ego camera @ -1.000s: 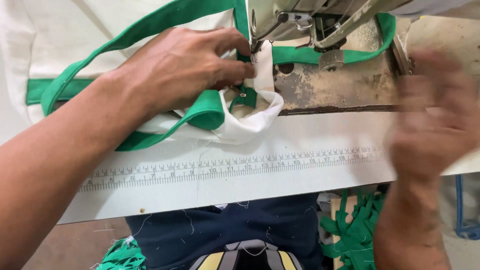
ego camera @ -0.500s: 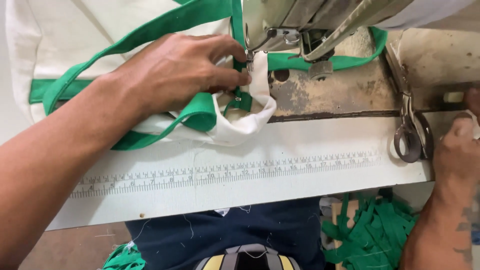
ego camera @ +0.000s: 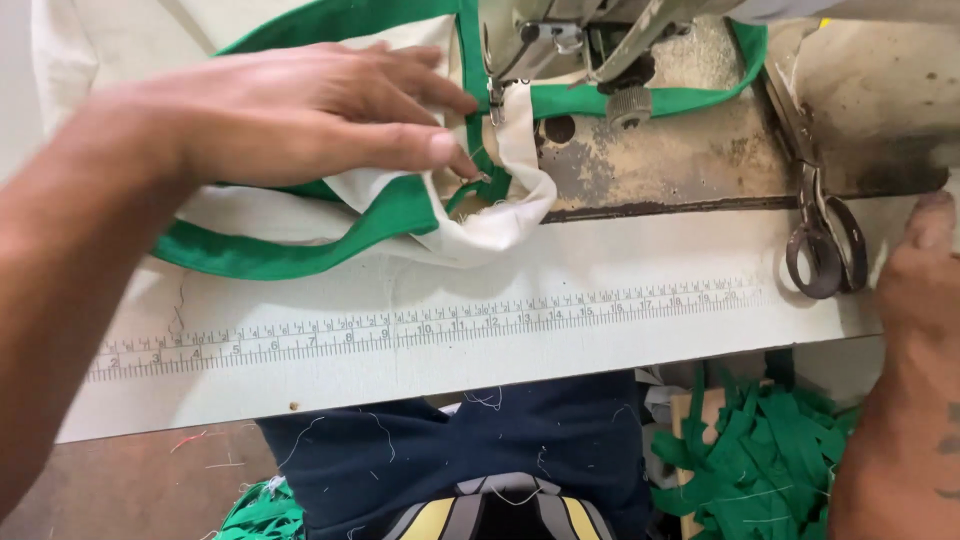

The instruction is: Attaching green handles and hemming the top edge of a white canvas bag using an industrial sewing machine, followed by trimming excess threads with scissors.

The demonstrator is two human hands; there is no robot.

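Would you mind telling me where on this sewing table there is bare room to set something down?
The widest free patch is the pale table front along the printed ruler, between the white fabric and the scissors. It is crowded at the needle, under the left hand and green strap, and by the right hand.

We see a bare stretch of pale worktop (ego camera: 620, 330) between our hands, open from the printed ruler strip (ego camera: 420, 325) forward to its near edge. The white-and-green fabric (ego camera: 400, 215) heaps at the left under our left hand (ego camera: 300, 115). The sewing machine head (ego camera: 590, 45) blocks the far side, and scissors (ego camera: 825, 235) lie just beside our right hand (ego camera: 915, 290).
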